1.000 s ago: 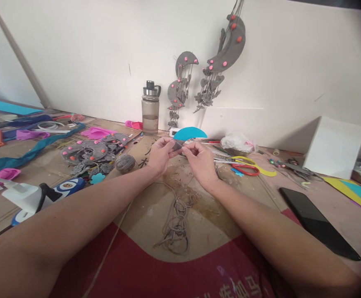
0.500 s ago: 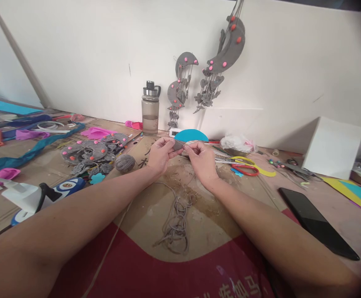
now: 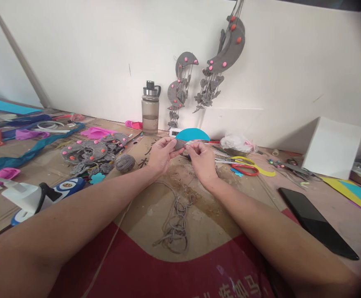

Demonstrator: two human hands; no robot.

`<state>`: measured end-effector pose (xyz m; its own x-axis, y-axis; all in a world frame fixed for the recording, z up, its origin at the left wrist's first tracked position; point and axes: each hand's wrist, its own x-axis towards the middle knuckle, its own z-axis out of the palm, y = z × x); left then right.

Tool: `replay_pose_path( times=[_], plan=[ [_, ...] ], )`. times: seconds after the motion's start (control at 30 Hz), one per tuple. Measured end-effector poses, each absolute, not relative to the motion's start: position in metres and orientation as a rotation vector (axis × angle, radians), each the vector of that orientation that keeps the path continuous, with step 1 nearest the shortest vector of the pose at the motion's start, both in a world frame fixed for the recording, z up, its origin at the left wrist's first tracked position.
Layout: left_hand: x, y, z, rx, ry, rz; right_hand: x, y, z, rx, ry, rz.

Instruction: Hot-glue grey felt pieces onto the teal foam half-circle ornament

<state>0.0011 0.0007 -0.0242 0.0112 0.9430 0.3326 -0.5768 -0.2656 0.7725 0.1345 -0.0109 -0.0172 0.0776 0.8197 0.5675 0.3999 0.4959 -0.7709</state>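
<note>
My left hand (image 3: 161,155) pinches a small grey felt-like piece (image 3: 179,144) between thumb and fingers. Close beside it, my right hand (image 3: 201,159) has its thumb and forefinger pressed together at the piece's right edge; what it grips there is too small to make out. Below my hands, a loose tangle of grey yarn (image 3: 178,221) lies on the cardboard (image 3: 217,231), one strand running up toward my left wrist. A ball of grey yarn (image 3: 125,163) sits left of my left hand. Grey crescents with pink and orange dots (image 3: 92,152) lie further left.
A water bottle (image 3: 150,109) stands by the white wall, where dotted crescent hangings (image 3: 230,49) hang. Right of my hands lie red-handled scissors (image 3: 245,169), and a black phone (image 3: 316,221) rests by my right forearm. At left is a white plug (image 3: 23,196).
My right fingers have shifted very slightly right, away from the grey piece, and a little more of the piece shows. My left hand stays nearly still.
</note>
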Motion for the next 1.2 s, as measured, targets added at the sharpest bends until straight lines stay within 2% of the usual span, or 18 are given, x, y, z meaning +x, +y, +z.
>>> replay_pose_path(
  times=[1.2],
  plan=[
    [0.0049, -0.0048, -0.0241, 0.946, 0.536, 1.553, 0.1306, -0.0155, -0.0153, -1.079, -1.359, 0.553]
  ],
)
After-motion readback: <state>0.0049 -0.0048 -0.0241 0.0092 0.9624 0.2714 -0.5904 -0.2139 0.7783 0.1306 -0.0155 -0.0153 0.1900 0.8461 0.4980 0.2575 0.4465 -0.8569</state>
